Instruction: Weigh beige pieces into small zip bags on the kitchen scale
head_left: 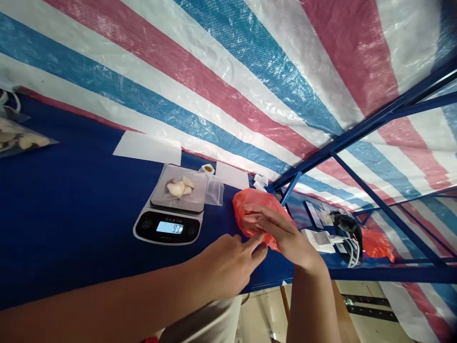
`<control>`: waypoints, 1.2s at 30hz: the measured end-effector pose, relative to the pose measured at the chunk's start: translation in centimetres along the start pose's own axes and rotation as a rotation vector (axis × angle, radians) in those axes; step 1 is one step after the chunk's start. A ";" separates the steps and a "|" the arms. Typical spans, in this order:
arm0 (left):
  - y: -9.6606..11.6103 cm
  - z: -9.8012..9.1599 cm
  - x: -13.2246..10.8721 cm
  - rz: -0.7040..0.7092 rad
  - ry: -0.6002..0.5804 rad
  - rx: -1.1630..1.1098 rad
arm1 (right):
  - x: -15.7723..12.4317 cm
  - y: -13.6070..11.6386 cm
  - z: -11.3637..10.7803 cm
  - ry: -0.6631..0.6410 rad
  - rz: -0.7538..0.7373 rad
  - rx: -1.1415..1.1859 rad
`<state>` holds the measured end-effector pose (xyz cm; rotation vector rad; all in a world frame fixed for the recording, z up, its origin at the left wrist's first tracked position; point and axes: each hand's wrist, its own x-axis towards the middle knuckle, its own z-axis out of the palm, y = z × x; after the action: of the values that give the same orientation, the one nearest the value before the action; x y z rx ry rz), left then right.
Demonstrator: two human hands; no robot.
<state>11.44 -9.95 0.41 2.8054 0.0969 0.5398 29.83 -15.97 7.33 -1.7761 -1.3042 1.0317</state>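
Right hand (282, 228) lies with straight fingers over the red bag (250, 202); left hand (228, 267), loosely curled, touches its near edge.

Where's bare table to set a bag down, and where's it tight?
Widest bare patch of blue table: left of the scale, in front of the white sheet, right of the clear bag. Tight at the red bag, touched by left hand and right hand, and at the cables beyond it.

I count two hands, a left hand (228, 267) and a right hand (282, 231). There are two red bags, the near red bag (250, 201) and the far red bag (376, 244). One scale (171, 209) is here, along with two white paper sheets (148, 147) and one tape roll (206, 168).
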 end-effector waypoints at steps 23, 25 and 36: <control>-4.0 6.8 0.9 -0.188 0.152 -0.123 | 3.2 7.4 0.4 0.292 0.180 -0.948; -4.0 6.6 1.0 -0.180 0.112 -0.118 | 2.3 7.6 0.0 0.323 0.142 -0.932; -4.1 5.4 1.1 -0.095 -0.036 -0.142 | 3.8 0.8 1.6 0.564 0.009 -0.508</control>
<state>14.45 -7.34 -5.15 2.6559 0.1768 0.4543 29.41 -12.35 5.20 -2.2250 -1.2460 0.1547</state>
